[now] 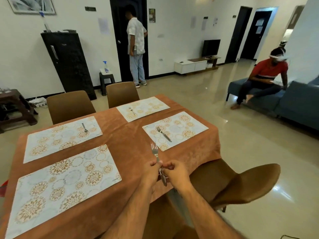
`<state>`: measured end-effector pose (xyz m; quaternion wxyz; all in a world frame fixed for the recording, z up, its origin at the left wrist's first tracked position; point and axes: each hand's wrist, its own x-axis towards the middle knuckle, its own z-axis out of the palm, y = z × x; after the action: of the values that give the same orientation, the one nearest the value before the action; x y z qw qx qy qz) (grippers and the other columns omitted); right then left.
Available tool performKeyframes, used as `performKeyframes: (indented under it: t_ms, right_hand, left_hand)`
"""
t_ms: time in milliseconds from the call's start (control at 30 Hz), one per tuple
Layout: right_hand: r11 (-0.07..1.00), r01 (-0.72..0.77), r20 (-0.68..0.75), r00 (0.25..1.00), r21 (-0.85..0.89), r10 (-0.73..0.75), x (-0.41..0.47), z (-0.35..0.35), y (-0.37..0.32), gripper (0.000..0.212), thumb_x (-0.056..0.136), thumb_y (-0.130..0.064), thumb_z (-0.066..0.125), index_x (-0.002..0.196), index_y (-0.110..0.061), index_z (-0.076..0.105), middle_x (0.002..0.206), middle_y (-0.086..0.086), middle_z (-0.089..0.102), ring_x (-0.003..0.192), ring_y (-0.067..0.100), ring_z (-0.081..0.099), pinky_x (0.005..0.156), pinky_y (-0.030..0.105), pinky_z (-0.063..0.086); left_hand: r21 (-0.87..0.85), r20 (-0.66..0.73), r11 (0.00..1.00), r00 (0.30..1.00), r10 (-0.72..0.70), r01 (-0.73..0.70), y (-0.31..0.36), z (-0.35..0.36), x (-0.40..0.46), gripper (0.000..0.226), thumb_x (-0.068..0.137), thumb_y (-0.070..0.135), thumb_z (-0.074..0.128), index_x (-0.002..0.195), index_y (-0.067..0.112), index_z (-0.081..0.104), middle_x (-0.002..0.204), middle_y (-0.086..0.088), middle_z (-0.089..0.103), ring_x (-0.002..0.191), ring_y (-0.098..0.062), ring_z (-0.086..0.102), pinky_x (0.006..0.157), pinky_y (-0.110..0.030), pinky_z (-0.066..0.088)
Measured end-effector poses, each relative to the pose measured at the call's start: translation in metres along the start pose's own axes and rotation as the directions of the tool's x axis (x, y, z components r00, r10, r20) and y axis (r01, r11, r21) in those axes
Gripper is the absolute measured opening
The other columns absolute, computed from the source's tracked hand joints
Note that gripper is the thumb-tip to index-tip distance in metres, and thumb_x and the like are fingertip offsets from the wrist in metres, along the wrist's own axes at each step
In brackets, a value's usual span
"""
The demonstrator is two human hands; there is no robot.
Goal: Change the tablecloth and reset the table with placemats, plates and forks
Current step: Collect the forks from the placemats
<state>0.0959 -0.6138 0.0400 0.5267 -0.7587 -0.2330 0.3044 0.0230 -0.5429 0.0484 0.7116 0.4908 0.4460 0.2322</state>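
Both hands, left hand (151, 171) & right hand (174, 173), pinch 1 steel fork (154, 150) over rust velvety tablecloth (127, 135); 4 rectangular floral placemats, 3 w/ forks.

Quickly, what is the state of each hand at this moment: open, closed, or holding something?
Left hand: closed, pinching the silver metal fork at its handle.
Right hand: closed, fingers curled on the same fork's handle.

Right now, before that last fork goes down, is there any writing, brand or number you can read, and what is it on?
None is legible.
Near placemat: small mark at its right edge, blurred.
Far left placemat: small corner mark, blurred.
Wall papers: print too small.
Dark fridge: faint logo, unreadable.
Dark plaque beside the door: blurred.
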Motion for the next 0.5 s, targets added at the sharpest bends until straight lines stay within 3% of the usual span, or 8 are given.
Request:
performKeyframes:
  t_ms: [67, 167, 267, 400, 500]
  right_hand:
    - [0.999, -0.003, -0.002, 1.0, 0.034, 0.003, 0.007, -0.012, 0.008, 0.008, 0.088, 0.0, 0.066, 0.085, -0.007, 0.07, 0.081, 0.011, 0.073, 0.068, 0.019, 0.071, 0.059, 0.034, 0.059]
    - [0.998, -0.006, 0.041, 0.999, 0.058, 0.004, 0.025, -0.034, 0.019, 0.009, 0.089, -0.004, 0.065, 0.084, -0.009, 0.071, 0.08, 0.013, 0.073, 0.072, 0.029, 0.071, 0.062, 0.045, 0.06]
    - [1.0, -0.008, 0.062, 0.998, -0.011, 0.009, 0.053, -0.058, 0.023, 0.008, 0.09, -0.009, 0.066, 0.083, -0.01, 0.07, 0.081, 0.012, 0.072, 0.072, 0.025, 0.068, 0.061, 0.039, 0.058]
    - [0.997, 0.038, 0.156, 0.987, -0.074, -0.026, 0.107, -0.105, 0.033, 0.006, 0.092, -0.013, 0.065, 0.086, -0.014, 0.067, 0.081, 0.006, 0.07, 0.071, 0.015, 0.065, 0.06, 0.032, 0.055]
    - [0.991, 0.052, 0.213, 0.977, -0.126, -0.025, 0.145, -0.141, 0.044, 0.008, 0.093, -0.012, 0.064, 0.086, -0.015, 0.067, 0.079, 0.003, 0.068, 0.069, 0.012, 0.063, 0.056, 0.026, 0.053]
  left_hand:
    - [-0.006, -0.023, 1.0, 1.0, -0.02, 0.019, -0.003, 0.012, 0.007, 0.013, 0.098, 0.012, 0.055, 0.086, 0.006, 0.058, 0.069, -0.01, 0.059, 0.049, -0.013, 0.058, 0.044, -0.024, 0.05]
    - [-0.047, -0.037, 0.999, 0.999, -0.03, 0.028, -0.004, 0.035, 0.013, 0.013, 0.099, 0.012, 0.052, 0.097, 0.001, 0.058, 0.069, -0.011, 0.061, 0.055, -0.018, 0.06, 0.052, -0.031, 0.057]
    - [-0.097, -0.083, 0.995, 0.996, -0.038, 0.03, -0.002, 0.056, 0.026, 0.014, 0.102, 0.009, 0.045, 0.092, 0.002, 0.053, 0.072, -0.012, 0.059, 0.059, -0.019, 0.056, 0.044, -0.024, 0.052]
    - [-0.015, -0.213, 1.0, 0.977, 0.017, -0.02, -0.01, 0.097, 0.063, 0.016, 0.098, 0.01, 0.051, 0.085, 0.01, 0.06, 0.078, -0.009, 0.066, 0.065, -0.015, 0.059, 0.06, -0.028, 0.051]
    - [-0.068, -0.323, 0.998, 0.946, -0.011, -0.012, -0.02, 0.132, 0.086, 0.011, 0.097, 0.008, 0.053, 0.089, 0.013, 0.06, 0.076, -0.006, 0.066, 0.064, -0.013, 0.061, 0.051, -0.024, 0.047]
